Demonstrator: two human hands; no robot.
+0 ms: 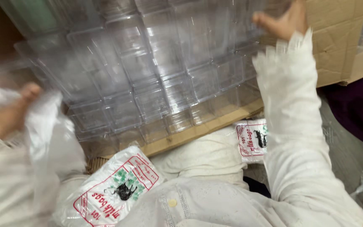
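Resting against the stacked clear plastic boxes [156, 71] in the brown cardboard carton [337, 38], the right hand [280, 21] is spread loose; thin white plastic bag [49, 126] is clutched by the left hand [5, 115]; nothing is bagged.

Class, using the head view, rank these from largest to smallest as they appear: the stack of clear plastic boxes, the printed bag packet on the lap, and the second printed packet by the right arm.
1. Stack of clear plastic boxes
2. Printed bag packet on the lap, nearer the camera, so unsure
3. Second printed packet, partly hidden
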